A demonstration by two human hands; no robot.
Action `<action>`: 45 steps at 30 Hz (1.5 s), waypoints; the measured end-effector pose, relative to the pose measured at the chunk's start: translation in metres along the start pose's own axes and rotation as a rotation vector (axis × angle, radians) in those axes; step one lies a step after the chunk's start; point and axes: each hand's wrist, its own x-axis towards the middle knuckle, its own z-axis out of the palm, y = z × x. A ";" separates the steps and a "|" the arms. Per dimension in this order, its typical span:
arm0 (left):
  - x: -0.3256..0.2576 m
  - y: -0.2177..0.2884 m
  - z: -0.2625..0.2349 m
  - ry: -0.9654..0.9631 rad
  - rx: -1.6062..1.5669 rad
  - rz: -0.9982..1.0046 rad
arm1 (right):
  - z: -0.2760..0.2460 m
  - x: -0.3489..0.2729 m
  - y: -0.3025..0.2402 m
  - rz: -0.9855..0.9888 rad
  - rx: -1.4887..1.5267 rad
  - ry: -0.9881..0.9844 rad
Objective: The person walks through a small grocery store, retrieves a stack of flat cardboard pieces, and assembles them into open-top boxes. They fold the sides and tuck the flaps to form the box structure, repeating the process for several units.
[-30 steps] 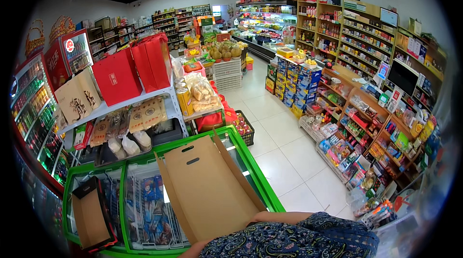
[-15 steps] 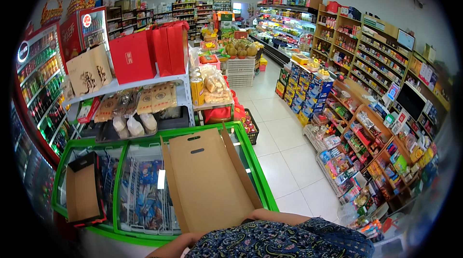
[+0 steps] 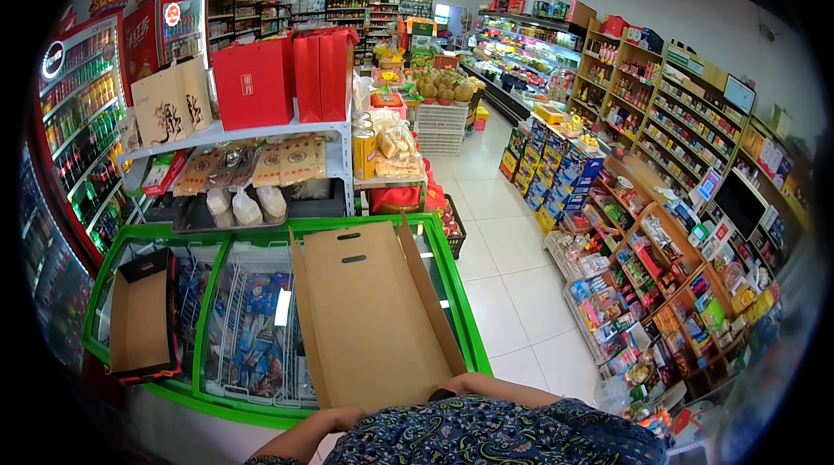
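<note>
A large open brown cardboard box (image 3: 369, 317) with a slot handle lies tilted over the glass lid of a green-rimmed chest freezer (image 3: 261, 417), its far flap raised. My left hand (image 3: 340, 418) is at the box's near left edge, and my right hand (image 3: 465, 382) is at its near right corner. Both hands grip the near edge, with the fingers hidden under the box. My patterned dark sleeves fill the lower edge of the view.
A smaller black-rimmed cardboard box (image 3: 143, 326) sits on the freezer's left end. Behind it stands a white shelf (image 3: 243, 130) with red gift bags and packed food. A drinks fridge (image 3: 74, 126) is at left. A tiled aisle (image 3: 512, 282) runs past stocked shelves (image 3: 686, 239) at right.
The view has shifted and drawn closer to the freezer. The large box stays in both hands over the lid, now sitting more toward the freezer's right half.
</note>
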 end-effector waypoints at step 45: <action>-0.067 0.347 -0.064 0.703 0.538 0.244 | 0.101 -0.192 0.072 -0.405 1.620 1.316</action>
